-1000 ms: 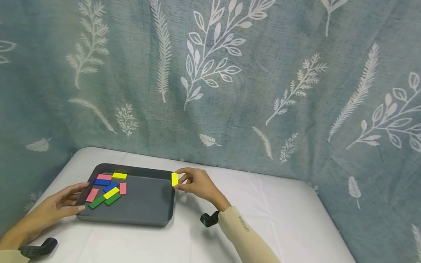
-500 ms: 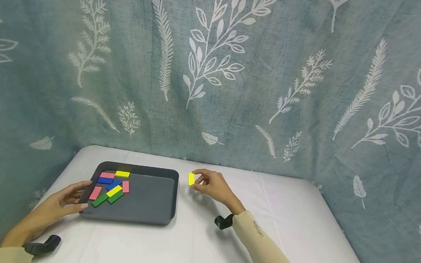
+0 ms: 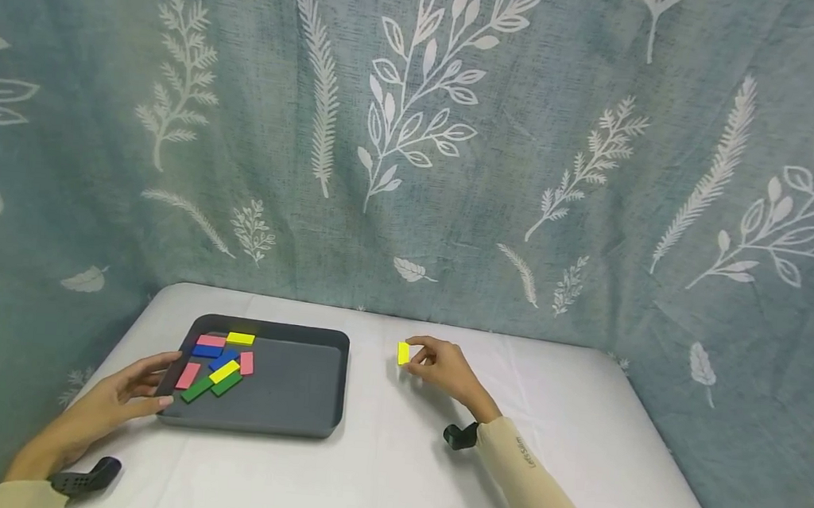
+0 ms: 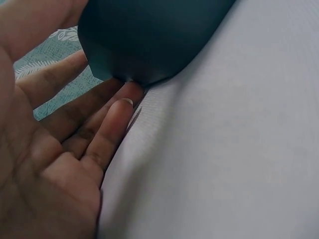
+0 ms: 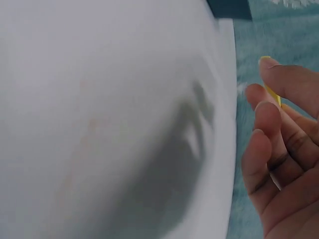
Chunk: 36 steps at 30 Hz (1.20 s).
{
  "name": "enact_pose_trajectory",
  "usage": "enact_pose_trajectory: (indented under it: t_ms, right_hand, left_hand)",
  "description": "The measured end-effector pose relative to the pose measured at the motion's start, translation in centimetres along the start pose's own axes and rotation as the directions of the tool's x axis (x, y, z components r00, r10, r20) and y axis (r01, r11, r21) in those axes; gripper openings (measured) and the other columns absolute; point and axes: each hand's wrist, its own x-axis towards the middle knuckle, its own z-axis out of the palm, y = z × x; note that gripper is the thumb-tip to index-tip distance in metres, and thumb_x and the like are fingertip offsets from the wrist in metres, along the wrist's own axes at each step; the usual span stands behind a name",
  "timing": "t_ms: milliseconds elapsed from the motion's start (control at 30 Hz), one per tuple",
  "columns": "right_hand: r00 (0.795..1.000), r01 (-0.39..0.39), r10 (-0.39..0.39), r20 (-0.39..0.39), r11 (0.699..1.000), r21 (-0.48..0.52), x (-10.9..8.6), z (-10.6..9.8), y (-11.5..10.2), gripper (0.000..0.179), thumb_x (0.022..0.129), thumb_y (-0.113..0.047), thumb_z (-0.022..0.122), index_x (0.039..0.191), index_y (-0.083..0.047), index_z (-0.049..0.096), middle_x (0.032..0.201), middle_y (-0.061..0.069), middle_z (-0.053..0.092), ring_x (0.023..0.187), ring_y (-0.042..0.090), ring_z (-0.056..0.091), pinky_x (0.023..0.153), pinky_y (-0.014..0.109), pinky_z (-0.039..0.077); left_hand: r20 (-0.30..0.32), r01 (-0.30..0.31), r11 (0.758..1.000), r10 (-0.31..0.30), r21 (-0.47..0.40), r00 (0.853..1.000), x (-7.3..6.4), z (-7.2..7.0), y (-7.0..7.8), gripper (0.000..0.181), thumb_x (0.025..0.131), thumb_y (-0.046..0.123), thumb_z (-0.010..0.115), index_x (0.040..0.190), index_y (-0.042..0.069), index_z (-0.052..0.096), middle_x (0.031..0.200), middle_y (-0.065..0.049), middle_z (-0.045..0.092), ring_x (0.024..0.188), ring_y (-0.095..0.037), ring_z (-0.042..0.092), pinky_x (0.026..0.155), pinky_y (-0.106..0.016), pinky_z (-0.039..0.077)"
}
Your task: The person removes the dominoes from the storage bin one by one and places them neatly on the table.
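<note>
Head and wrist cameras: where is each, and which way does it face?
Head: on the head, facing forward and down at the tray; left hand, right hand and sleeves show.
Left wrist: worn there, facing the tray's corner; only the left hand shows.
Right wrist: worn there, facing the white table; only the right hand shows.
Head and right wrist share the yellow block, pinched.

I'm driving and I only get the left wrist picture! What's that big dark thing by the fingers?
Observer: It's a gray tray with colored blocks lying in it.
Child: Ooh, I can't see any blocks! Where's the other hand?
Observer: The right hand is out beyond the tray's right side.
Child: Has it got anything?
Observer: Yes, it pinches a yellow block.
</note>
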Motion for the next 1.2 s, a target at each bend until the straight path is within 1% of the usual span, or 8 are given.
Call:
enact_pose_trajectory:
  t_ms: [167, 367, 500, 733, 900, 1000, 1100, 1200]
  right_hand:
    - [0.999, -0.039, 0.038, -0.039, 0.999, -0.026, -0.2, -0.5, 1.5, 0.045, 0.094, -0.017, 0.077, 0.137, -0.013, 0.064, 0.088, -0.005, 0.074, 0.07, 0.022, 0.067, 0.062, 0.031, 0.054]
    - [0.996, -0.083, 0.082, -0.042, 0.996, -0.019, -0.4, -0.9, 2.7, 0.047, 0.093, -0.017, 0.078, 0.138, -0.01, 0.063, 0.088, -0.004, 0.073, 0.07, 0.019, 0.067, 0.063, 0.032, 0.055]
    - [0.995, -0.09, 0.089, -0.035, 0.995, -0.033, -0.4, -1.1, 3.4, 0.049, 0.093, -0.018, 0.078, 0.138, -0.009, 0.063, 0.086, -0.004, 0.072, 0.068, 0.018, 0.066, 0.062, 0.033, 0.055]
    - [0.994, -0.106, 0.105, -0.037, 0.993, -0.048, 0.0, -1.2, 4.1, 0.047, 0.093, -0.018, 0.079, 0.137, -0.009, 0.064, 0.082, -0.003, 0.07, 0.064, 0.017, 0.063, 0.06, 0.031, 0.052]
    - [0.992, -0.121, 0.119, -0.033, 0.99, -0.071, 0.0, -1.1, 4.5, 0.048, 0.092, -0.019, 0.08, 0.136, -0.008, 0.065, 0.082, -0.002, 0.069, 0.061, 0.016, 0.059, 0.058, 0.03, 0.05]
    - [0.993, -0.115, 0.113, -0.034, 0.99, -0.081, 0.2, -1.0, 4.7, 0.049, 0.092, -0.021, 0.08, 0.136, -0.008, 0.065, 0.081, -0.002, 0.069, 0.061, 0.016, 0.059, 0.058, 0.03, 0.05]
    - [0.993, -0.11, 0.108, -0.038, 0.99, -0.082, 0.3, -0.9, 4.8, 0.049, 0.092, -0.023, 0.08, 0.136, -0.007, 0.065, 0.081, -0.002, 0.069, 0.06, 0.015, 0.059, 0.058, 0.03, 0.049]
    - [0.992, -0.123, 0.12, -0.042, 0.989, -0.08, 0.4, -1.0, 4.9, 0.049, 0.091, -0.023, 0.081, 0.134, -0.006, 0.066, 0.08, -0.001, 0.068, 0.06, 0.015, 0.058, 0.058, 0.03, 0.048]
  left_hand:
    - [-0.007, -0.006, 1.0, 0.006, -0.016, 1.0, 0.0, -0.1, 0.2, 0.089, 0.095, 0.04, 0.075, 0.164, 0.014, 0.024, 0.161, -0.026, 0.026, 0.132, -0.044, 0.037, 0.093, -0.069, 0.041]
    - [-0.004, -0.016, 1.0, 0.015, -0.024, 1.0, 0.0, -0.1, 0.1, 0.087, 0.096, 0.038, 0.074, 0.163, 0.015, 0.026, 0.16, -0.024, 0.029, 0.131, -0.043, 0.039, 0.094, -0.067, 0.042]
    - [-0.004, -0.019, 1.0, 0.019, -0.02, 1.0, 0.0, -0.1, 0.1, 0.085, 0.096, 0.038, 0.074, 0.163, 0.016, 0.028, 0.159, -0.024, 0.032, 0.13, -0.042, 0.04, 0.093, -0.066, 0.043]
    - [-0.016, -0.033, 0.999, 0.033, -0.007, 0.999, -0.1, -0.2, 0.1, 0.085, 0.095, 0.039, 0.075, 0.163, 0.015, 0.029, 0.162, -0.021, 0.03, 0.129, -0.041, 0.041, 0.09, -0.063, 0.044]
    - [-0.008, -0.033, 0.999, 0.033, -0.025, 0.999, -0.1, -0.2, 0.1, 0.084, 0.095, 0.037, 0.075, 0.162, 0.015, 0.029, 0.161, -0.02, 0.03, 0.13, -0.04, 0.041, 0.091, -0.062, 0.044]
    - [-0.005, -0.04, 0.999, 0.04, -0.037, 0.999, -0.2, -0.3, 0.0, 0.083, 0.096, 0.036, 0.074, 0.162, 0.015, 0.029, 0.161, -0.019, 0.03, 0.13, -0.04, 0.041, 0.092, -0.06, 0.044]
    - [-0.01, -0.041, 0.999, 0.041, -0.036, 0.999, -0.2, -0.3, -0.1, 0.083, 0.096, 0.036, 0.074, 0.162, 0.015, 0.029, 0.162, -0.019, 0.03, 0.13, -0.04, 0.04, 0.092, -0.061, 0.044]
    - [-0.007, -0.046, 0.998, 0.046, -0.038, 0.999, -0.2, -0.3, -0.1, 0.083, 0.096, 0.036, 0.074, 0.162, 0.015, 0.03, 0.161, -0.02, 0.03, 0.131, -0.041, 0.04, 0.092, -0.063, 0.044]
